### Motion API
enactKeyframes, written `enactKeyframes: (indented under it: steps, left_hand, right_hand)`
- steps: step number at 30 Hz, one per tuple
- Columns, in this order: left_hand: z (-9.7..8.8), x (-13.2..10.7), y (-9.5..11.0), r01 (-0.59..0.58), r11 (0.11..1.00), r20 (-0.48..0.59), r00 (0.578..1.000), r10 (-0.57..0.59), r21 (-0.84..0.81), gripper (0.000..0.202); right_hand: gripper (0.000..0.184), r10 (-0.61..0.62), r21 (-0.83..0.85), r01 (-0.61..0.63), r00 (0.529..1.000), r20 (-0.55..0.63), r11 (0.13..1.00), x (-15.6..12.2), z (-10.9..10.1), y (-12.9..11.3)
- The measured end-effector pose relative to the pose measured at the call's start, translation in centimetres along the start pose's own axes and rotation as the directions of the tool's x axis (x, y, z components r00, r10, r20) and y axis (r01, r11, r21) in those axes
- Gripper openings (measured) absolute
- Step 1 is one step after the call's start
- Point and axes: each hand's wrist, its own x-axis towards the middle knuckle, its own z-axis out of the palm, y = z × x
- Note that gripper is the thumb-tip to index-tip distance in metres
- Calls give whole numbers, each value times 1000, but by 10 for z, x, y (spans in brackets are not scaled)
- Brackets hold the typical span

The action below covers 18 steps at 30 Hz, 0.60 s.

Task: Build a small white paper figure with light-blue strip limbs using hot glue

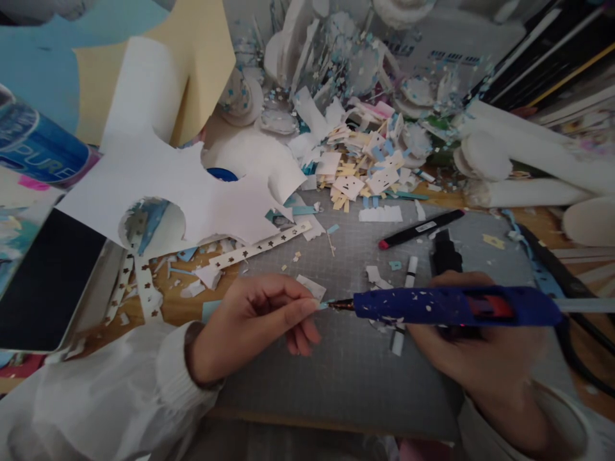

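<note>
Toward the counter's front edge, the left hand has its grip pinched on a small blue piece; the right hand has its grip closed round the glue gun, whose nozzle seems to touch this piece. Better keep wrists steady, fingertips off the nozzle.

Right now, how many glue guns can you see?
1: the blue glue gun, in the right hand, its nozzle pointing toward the left hand. More could be hidden behind the paper scraps.
</note>
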Motion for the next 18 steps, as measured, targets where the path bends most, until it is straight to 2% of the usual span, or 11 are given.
enactKeyframes:
  steps: [7, 18]
  left_hand:
    - [1, 0, 1, 1, 1000, -6, 1000, -1, 11, 15]
    - [0, 1, 2, -13, 999, -12, 1000, 13, 31, 15]
  right_hand:
    - [19, -25, -44, 24, 1000, -17, 999, 0, 0, 0]
    - [20, 12, -38, -11, 1000, 19, 999, 0, -1, 2]
